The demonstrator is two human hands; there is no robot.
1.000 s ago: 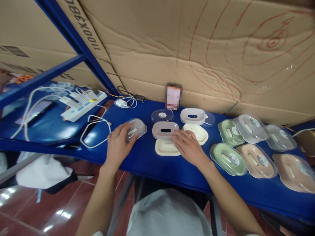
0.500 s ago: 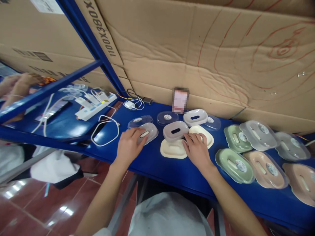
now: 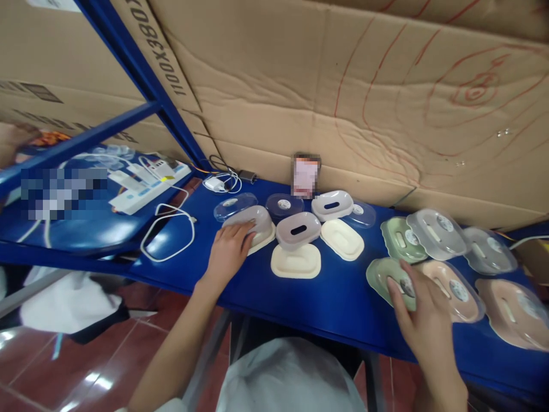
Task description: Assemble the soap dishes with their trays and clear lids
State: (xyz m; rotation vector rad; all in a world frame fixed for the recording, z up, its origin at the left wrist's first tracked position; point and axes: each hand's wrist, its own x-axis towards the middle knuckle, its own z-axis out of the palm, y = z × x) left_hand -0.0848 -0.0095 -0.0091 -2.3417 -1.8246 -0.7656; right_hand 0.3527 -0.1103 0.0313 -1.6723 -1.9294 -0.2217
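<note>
On cardboard (image 3: 266, 74), "1100X380", hands (image 3: 229, 252) below

Bare forearms, pale grey garment below

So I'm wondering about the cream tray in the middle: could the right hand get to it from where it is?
Probably yes: the right hand rests on the green soap box, with bare tabletop toward the cream tray.

A deep blue table (image 3: 300, 292) carries soap dishes: cream trays (image 3: 295, 261) at centre, a pale green dish (image 3: 386, 274) at four o'clock, dusty pink dishes (image 3: 510, 306) farther right, frosted grey lids (image 3: 435, 232) among them. White cables (image 3: 171, 229) lie at nine o'clock. Tan cardboard (image 3: 343, 86) at twelve o'clock bears red scribbled loops.
</note>
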